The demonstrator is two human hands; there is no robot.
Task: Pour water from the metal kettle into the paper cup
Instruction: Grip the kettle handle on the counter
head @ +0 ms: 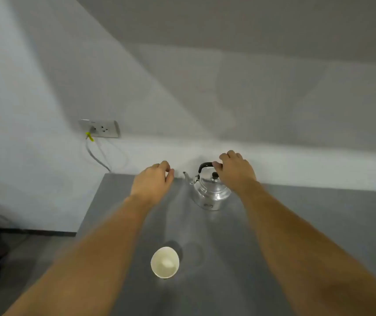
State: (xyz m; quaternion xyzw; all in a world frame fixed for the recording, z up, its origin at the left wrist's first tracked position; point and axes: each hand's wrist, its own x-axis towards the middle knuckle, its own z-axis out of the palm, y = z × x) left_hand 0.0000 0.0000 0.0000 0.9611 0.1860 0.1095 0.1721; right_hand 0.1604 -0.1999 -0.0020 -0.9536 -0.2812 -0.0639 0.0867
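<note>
A shiny metal kettle (210,192) stands upright at the far side of the grey table (296,224), spout pointing left. Its black arched handle rises above a black lid knob. My right hand (236,171) is wrapped over the right end of that handle, fingers curled around it. My left hand (152,181) hovers just left of the spout with loosely curled fingers, holding nothing and not touching the kettle. A white paper cup (165,262) stands upright near the table's front, between my two forearms; its inside looks pale and I cannot tell if it holds water.
A white wall runs right behind the table. A wall socket (100,128) with a yellow-tagged plug sits at the left, its cable (98,156) hanging down beside the table's far left corner. The table's left edge drops to a dark floor.
</note>
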